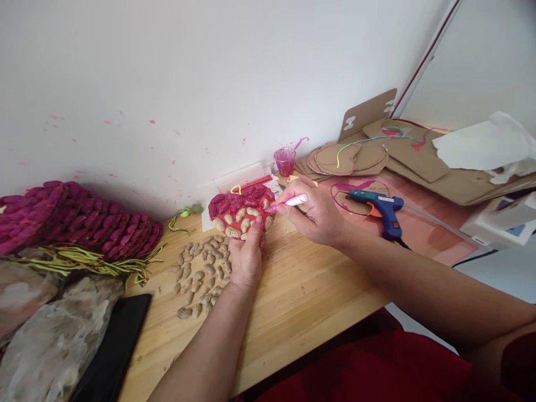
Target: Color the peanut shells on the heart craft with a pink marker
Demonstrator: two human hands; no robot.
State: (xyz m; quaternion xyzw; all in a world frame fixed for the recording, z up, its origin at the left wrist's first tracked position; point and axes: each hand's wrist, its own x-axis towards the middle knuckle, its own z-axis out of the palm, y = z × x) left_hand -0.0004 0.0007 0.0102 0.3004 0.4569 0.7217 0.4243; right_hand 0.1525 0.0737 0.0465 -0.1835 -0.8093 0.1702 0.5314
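My left hand (249, 254) grips the lower edge of a red piece covered with peanuts (242, 215), thumb over its front. Peanuts along its top are painted dark pink, while the lower ones are plain tan. A yellow loop sticks up from its top edge. Closed around a white-handled paintbrush (298, 200), my right hand (320, 215) holds the pink brush tip at the right side of the piece. Loose peanuts (201, 273) lie on the wooden table just left of my left forearm. A clear cup of pink paint (285, 162) stands behind my hands.
Stacked pink peanut pieces (92, 218) with yellow strings stand at the left, near plastic bags (62, 335) and a black flat item (115, 346). A blue glue gun (377, 204) lies right, before cardboard shapes (347, 159). The paint-spotted wall (176, 84) borders the table.
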